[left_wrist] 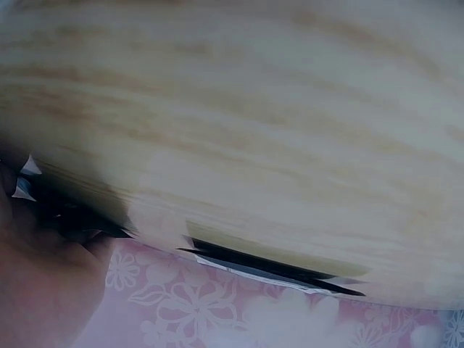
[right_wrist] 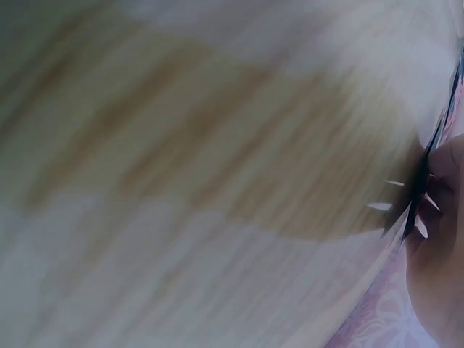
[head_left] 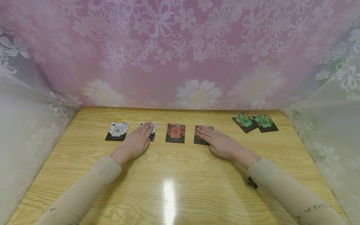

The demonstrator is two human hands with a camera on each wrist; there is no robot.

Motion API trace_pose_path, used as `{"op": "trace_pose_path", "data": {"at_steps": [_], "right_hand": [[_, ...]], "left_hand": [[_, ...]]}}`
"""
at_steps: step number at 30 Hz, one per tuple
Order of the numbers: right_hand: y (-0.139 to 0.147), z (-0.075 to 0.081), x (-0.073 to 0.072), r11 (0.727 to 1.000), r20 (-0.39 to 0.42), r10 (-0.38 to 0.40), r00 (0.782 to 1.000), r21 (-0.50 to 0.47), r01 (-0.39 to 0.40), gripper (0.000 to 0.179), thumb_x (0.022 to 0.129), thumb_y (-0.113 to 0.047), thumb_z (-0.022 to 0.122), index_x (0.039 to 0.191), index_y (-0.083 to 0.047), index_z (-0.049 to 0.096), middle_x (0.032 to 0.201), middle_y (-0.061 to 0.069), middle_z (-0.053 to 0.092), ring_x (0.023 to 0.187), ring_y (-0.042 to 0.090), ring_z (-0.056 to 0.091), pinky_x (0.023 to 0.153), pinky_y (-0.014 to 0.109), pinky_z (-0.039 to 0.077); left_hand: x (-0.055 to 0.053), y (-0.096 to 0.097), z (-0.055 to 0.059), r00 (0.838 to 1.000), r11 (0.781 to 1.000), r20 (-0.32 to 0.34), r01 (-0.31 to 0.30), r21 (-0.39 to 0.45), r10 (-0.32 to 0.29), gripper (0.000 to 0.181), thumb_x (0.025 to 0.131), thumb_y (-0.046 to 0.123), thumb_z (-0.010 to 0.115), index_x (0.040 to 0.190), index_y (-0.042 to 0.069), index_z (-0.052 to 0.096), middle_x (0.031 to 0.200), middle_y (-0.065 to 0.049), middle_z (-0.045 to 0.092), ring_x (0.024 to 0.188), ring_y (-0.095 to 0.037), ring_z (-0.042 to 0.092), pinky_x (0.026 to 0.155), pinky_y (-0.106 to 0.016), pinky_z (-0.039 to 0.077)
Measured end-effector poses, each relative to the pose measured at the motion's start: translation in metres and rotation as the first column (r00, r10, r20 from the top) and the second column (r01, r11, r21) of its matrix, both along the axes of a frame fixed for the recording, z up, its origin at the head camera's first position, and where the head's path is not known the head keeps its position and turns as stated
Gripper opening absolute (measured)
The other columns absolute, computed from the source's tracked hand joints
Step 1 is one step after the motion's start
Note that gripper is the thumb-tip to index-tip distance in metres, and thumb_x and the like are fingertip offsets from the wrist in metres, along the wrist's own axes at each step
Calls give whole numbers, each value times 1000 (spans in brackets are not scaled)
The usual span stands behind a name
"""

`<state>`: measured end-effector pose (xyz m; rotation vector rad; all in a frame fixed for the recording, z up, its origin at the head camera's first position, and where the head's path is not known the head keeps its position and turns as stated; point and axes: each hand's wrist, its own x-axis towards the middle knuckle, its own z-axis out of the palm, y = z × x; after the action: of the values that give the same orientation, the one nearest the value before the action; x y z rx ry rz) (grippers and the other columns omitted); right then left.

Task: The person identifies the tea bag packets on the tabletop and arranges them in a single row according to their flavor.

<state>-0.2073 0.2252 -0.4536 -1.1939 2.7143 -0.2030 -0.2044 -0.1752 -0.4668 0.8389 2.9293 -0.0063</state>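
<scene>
My left hand (head_left: 137, 141) lies with extended fingers on a white-and-black packet (head_left: 152, 132), covering much of it. Just to its left is a matching white-and-black packet (head_left: 117, 131). With straight fingers, my right hand (head_left: 222, 142) presses on a red-and-black packet (head_left: 200, 140), hiding its upper middle. Another red-and-black packet (head_left: 175, 133) lies flat between the two hands. In the left wrist view, the left hand (left_wrist: 51, 283) touches a dark packet edge. The right wrist view shows the right hand (right_wrist: 438, 239) at the edge of a dark packet.
Two green-and-black packets (head_left: 265, 123) lie at the back right, their edges overlapping. A small black object (head_left: 252, 182) sits by the right forearm, partly hidden. Floral curtains (head_left: 180, 62) enclose the wooden table (head_left: 146, 187) at the back and sides.
</scene>
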Motion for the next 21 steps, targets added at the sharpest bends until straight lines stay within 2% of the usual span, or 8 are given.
{"op": "trace_pose_path", "data": {"at_steps": [21], "right_hand": [[-2, 2, 2, 999, -6, 1, 1000, -45, -1, 66, 105, -10, 52, 167, -6, 32, 176, 14, 27, 163, 34, 27, 135, 54, 26]], "left_hand": [[1, -1, 3, 1000, 1000, -3, 8, 14, -8, 61, 115, 27, 38, 167, -2, 26, 175, -24, 24, 164, -40, 24, 135, -54, 27]]}}
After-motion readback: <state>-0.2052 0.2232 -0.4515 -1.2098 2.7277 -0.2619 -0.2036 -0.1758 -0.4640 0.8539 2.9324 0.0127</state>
